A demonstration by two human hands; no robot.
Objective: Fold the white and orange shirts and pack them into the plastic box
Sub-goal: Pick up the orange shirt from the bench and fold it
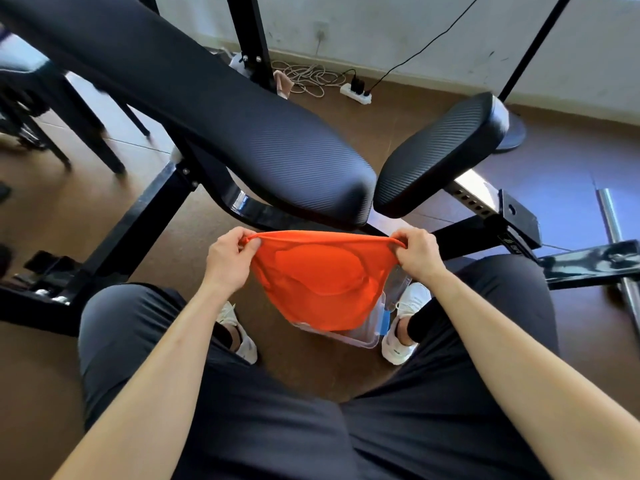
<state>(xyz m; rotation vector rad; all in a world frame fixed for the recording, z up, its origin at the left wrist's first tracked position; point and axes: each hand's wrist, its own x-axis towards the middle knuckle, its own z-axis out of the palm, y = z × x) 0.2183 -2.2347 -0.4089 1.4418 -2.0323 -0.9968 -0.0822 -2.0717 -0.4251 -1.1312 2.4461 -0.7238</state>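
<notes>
An orange shirt [320, 282] hangs in the air in front of my knees, its top edge stretched tight between both hands. My left hand [230, 259] pinches the left end of that edge and my right hand [417, 252] pinches the right end. Under the hanging cloth, on the floor between my feet, stands a clear plastic box [369, 336] with a blue latch; the shirt hides most of it. No white shirt shows in this view.
A black padded weight bench [242, 133] with a separate seat pad [440, 157] stands right in front, its steel frame spreading over the brown floor. A power strip [356, 93] and cables lie by the far wall. My white shoes [401, 336] flank the box.
</notes>
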